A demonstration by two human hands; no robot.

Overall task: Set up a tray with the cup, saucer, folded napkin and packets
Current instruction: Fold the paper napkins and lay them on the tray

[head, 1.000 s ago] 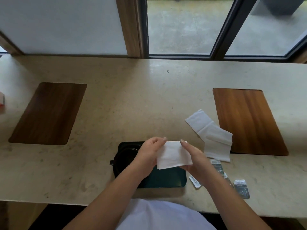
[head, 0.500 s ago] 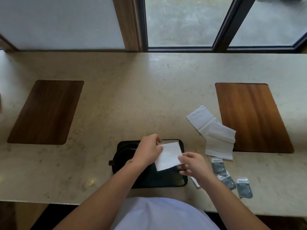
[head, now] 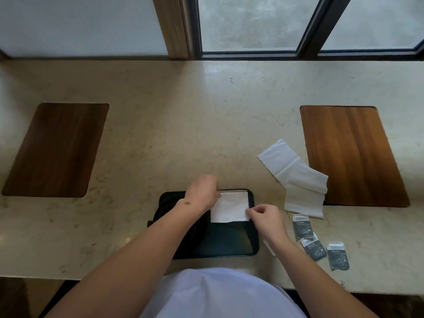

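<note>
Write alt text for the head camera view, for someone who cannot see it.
A person's left hand and right hand lay a folded white paper napkin on a black rectangular tray on a beige stone counter. To the right lie loose white napkins and three dark grey packets.

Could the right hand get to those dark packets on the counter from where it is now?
Probably yes. The packets lie flat on the counter just right of the right hand, with nothing between. But that hand pinches the folded napkin on the tray, so it must let go first.
</note>
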